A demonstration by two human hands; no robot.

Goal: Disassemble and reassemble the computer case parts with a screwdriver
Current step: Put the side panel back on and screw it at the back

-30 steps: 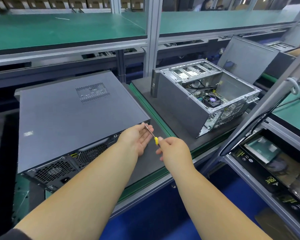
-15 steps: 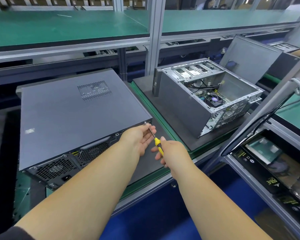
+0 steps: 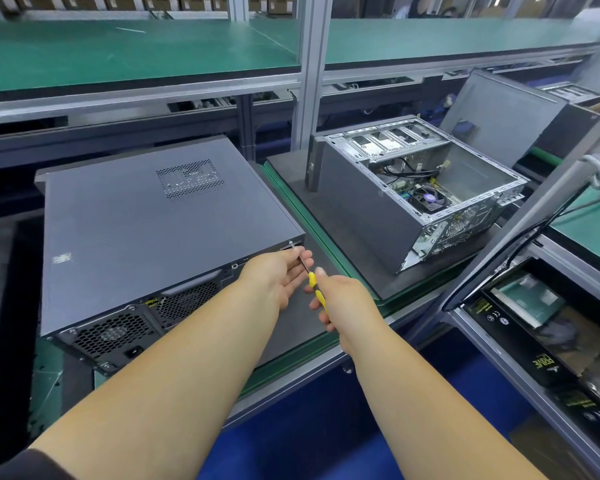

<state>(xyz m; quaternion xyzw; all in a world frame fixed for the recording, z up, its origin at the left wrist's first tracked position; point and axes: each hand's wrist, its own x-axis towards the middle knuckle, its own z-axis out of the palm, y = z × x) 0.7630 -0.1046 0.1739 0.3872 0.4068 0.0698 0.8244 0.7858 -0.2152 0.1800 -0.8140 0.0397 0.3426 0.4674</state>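
**Screwdriver at the rear corner screw of a closed computer case**

Nearest, two bare forearms reaching forward from the bottom edge. Right hand (image 3: 343, 299) clenched round the yellow handle of a screwdriver (image 3: 310, 278), thumb extended along the top of the handle. Thin metal shaft slanting up and left, tip set on a screw (image 3: 290, 242) at the upper right rear corner of a closed computer case (image 3: 146, 230). Left hand (image 3: 278, 275) beside the shaft, palm turned up, fingers relaxed and lightly extended, fingertips just touching or steadying the shaft; exact contact hard to tell.

Closed case lying flat on its side on a dark mat (image 3: 298, 323), grey panel with a perforated vent patch facing up, rear fan grilles and power socket facing the viewer. Green-edged workbench (image 3: 291, 355) under the mat.

Further right, an open computer case (image 3: 413, 199) on a second dark mat, tilted, with drive bays, cables and a cooler fan showing inside. Behind it, a loose grey side panel (image 3: 499, 116) propped upright. At far right, a slanted metal frame rail (image 3: 534, 216) and bins of boxed parts. Furthest back, a long green shelf (image 3: 136, 53) on metal uprights.
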